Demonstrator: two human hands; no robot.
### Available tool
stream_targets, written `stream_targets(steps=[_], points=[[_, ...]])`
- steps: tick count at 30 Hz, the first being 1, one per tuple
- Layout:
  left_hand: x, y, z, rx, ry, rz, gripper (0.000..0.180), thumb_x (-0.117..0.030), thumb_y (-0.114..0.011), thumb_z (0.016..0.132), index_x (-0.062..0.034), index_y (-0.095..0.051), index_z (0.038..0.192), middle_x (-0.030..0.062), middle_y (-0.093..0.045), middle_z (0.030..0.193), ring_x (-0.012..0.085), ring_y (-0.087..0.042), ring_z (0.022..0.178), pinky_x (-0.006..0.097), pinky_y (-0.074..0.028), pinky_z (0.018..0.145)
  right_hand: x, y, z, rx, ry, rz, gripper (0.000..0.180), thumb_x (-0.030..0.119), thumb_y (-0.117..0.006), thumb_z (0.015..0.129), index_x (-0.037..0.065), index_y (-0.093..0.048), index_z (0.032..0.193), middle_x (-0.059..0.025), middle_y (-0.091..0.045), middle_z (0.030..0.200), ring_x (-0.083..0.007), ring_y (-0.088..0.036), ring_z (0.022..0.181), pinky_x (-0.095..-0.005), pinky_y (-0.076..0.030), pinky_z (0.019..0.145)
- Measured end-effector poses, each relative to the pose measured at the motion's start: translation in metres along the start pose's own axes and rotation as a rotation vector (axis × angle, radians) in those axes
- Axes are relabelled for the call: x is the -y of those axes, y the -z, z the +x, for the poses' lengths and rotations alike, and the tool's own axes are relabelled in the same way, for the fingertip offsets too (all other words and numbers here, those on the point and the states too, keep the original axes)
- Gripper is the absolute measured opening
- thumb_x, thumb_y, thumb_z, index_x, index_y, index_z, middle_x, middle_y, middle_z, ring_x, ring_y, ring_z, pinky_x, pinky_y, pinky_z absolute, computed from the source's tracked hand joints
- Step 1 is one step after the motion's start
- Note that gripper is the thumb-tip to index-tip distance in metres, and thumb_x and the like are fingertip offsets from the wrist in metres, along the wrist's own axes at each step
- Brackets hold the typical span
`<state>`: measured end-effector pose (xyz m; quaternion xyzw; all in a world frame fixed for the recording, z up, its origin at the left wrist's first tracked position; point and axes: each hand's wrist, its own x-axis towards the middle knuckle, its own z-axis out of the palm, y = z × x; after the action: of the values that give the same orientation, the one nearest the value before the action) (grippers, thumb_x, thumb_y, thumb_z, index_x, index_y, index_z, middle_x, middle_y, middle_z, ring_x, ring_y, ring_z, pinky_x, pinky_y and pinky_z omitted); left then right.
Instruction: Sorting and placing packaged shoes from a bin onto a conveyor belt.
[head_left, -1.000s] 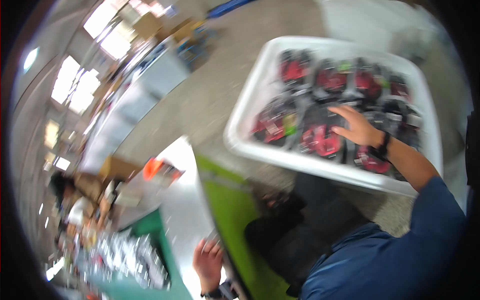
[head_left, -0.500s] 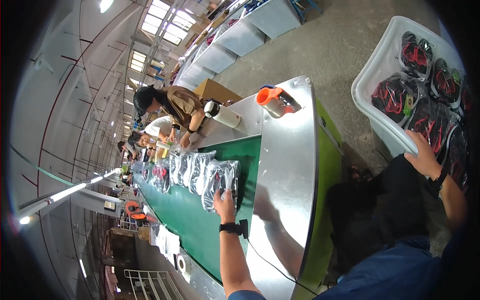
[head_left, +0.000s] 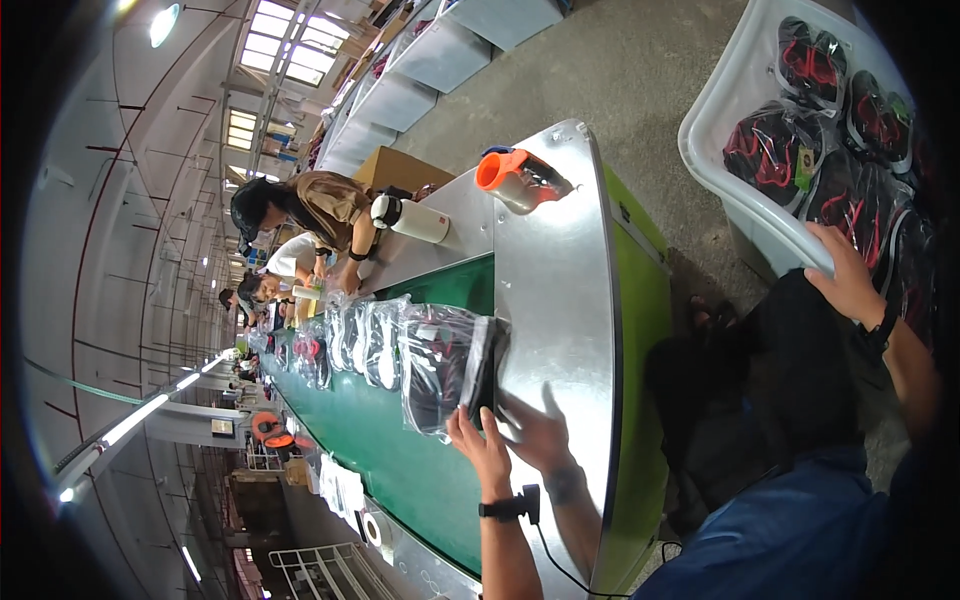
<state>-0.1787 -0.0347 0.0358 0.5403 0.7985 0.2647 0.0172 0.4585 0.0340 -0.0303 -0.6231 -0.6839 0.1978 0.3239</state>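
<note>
My left hand point(head_left: 482, 440) reaches onto the green conveyor belt point(head_left: 400, 470), its fingers apart and touching the near edge of a clear bag holding a dark shoe point(head_left: 440, 375). A polished steel side panel point(head_left: 555, 300) beside it mirrors the hand. My right hand point(head_left: 850, 280), a dark band on its wrist, lies spread over the rim of a white plastic bin point(head_left: 720, 170). The bin holds several bagged black-and-red shoes point(head_left: 770, 150), and the fingers rest at the edge of one of them.
More bagged shoes point(head_left: 350, 340) lie in a row along the belt. An orange-capped bottle point(head_left: 515, 178) and a white bottle point(head_left: 410, 218) lie on the steel end. Other people point(head_left: 310, 205) work on the belt's far side. Grey bins point(head_left: 440, 55) stand on the concrete floor.
My view swung from the bin to the belt. My right hand drew back from inside the bin to its rim. My left hand moved up to the nearest bag.
</note>
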Motion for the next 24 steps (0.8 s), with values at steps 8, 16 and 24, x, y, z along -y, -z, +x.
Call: stream_targets(steps=[8, 16, 24], points=[[-0.031, 0.046, -0.036, -0.248, 0.923, -1.559, 0.111, -0.062, -0.080, 0.082, -0.0078, -0.020, 0.159, 0.0188, -0.056, 0.127, 0.0246, -0.052, 0.119, 0.049, -0.033, 0.116, -0.002, 0.001, -0.004, 0.008, -0.005, 0.033, 0.068, 0.009, -0.074, 0.084, 0.001, -0.047, 0.145, -0.0196, -0.057, 0.129, -0.0389, -0.057, 0.121, -0.0427, -0.045, 0.104], [0.009, 0.071, 0.054, -0.410, -0.063, -0.047, 0.081, -0.041, -0.075, 0.094, -0.0040, -0.037, 0.156, 0.0064, -0.059, 0.131, 0.0153, -0.056, 0.114, 0.036, -0.047, 0.088, -0.003, 0.001, -0.007, -0.028, 0.046, 0.018, 0.068, 0.010, -0.074, 0.083, 0.001, -0.047, 0.145, -0.0210, -0.058, 0.129, -0.0402, -0.057, 0.120, -0.0445, -0.045, 0.103], [0.022, 0.059, 0.084, 0.131, 0.146, -0.317, 0.073, -0.031, -0.083, 0.084, 0.0036, -0.052, 0.141, 0.0126, -0.065, 0.125, 0.0245, -0.063, 0.110, 0.037, -0.051, 0.091, -0.002, 0.005, -0.010, 0.021, -0.025, 0.073, 0.067, 0.010, -0.073, 0.084, 0.002, -0.048, 0.146, -0.0205, -0.058, 0.131, -0.0396, -0.057, 0.124, -0.0439, -0.045, 0.106]])
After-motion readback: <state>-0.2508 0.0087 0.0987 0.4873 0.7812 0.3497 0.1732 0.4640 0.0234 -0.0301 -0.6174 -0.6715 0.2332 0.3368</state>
